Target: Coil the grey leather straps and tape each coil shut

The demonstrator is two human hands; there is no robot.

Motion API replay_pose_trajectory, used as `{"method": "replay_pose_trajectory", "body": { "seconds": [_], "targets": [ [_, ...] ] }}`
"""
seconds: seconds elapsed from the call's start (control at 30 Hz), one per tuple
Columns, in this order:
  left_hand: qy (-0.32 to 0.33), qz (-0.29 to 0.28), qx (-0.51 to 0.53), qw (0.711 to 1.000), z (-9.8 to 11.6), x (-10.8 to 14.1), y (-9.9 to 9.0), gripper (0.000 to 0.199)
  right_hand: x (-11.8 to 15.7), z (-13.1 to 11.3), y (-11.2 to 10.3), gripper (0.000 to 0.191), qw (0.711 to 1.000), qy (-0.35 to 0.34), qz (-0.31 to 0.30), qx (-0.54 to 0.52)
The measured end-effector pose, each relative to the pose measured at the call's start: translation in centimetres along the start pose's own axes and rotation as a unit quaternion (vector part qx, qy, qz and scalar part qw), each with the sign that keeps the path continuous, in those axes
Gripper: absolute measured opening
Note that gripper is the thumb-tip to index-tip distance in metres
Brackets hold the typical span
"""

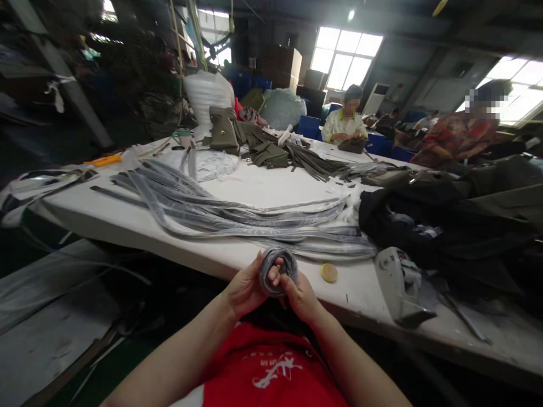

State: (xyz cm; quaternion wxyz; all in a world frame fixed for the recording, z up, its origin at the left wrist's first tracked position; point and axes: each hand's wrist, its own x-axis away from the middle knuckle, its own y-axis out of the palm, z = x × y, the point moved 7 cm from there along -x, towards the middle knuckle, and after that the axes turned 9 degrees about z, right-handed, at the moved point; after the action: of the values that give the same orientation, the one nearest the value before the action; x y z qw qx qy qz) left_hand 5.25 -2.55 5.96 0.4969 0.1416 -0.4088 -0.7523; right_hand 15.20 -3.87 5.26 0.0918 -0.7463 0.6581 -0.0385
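Observation:
Both my hands hold a coiled strap (271, 255), dark grey and wrapped in clear plastic, in front of my red apron. My left hand (248, 287) is curled round the coil's left side. My right hand (302, 295) closes on its right side, with the thumb over the rim and fingers showing in the ring's centre. Just beyond, many long plastic-wrapped straps (237, 217) lie along the white table (271, 189). A yellow round roll (328, 272) rests on the table to the right of the coil.
Right of the roll stands a white tape dispenser-like device (392, 280), near a heap of black fabric (428, 226). Olive bags (227, 133) and loose olive straps (314, 161) lie farther back. One person (345, 124) works across the table; another person (456, 135) is at right.

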Motion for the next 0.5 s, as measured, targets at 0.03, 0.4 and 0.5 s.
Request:
{"method": "replay_pose_trajectory", "body": {
  "seconds": [0.03, 0.4, 0.5],
  "targets": [
    [0.012, 0.017, -0.047, 0.999, -0.1, -0.1, -0.6, 0.045, 0.1, -0.3, -0.9, 0.053, 1.0, -0.008, 0.006, 0.027],
    [0.089, -0.07, -0.617, 0.779, -4.1, -0.2, 0.8, 0.044, 3.5, 1.4, -3.7, 0.033, 0.953, 0.019, -0.117, 0.28],
    [0.05, -0.054, -0.579, 0.812, -6.1, -0.5, 0.2, 0.045, 5.1, 2.9, -5.6, 0.037, 0.986, 0.08, -0.061, 0.134]
  ]
}}
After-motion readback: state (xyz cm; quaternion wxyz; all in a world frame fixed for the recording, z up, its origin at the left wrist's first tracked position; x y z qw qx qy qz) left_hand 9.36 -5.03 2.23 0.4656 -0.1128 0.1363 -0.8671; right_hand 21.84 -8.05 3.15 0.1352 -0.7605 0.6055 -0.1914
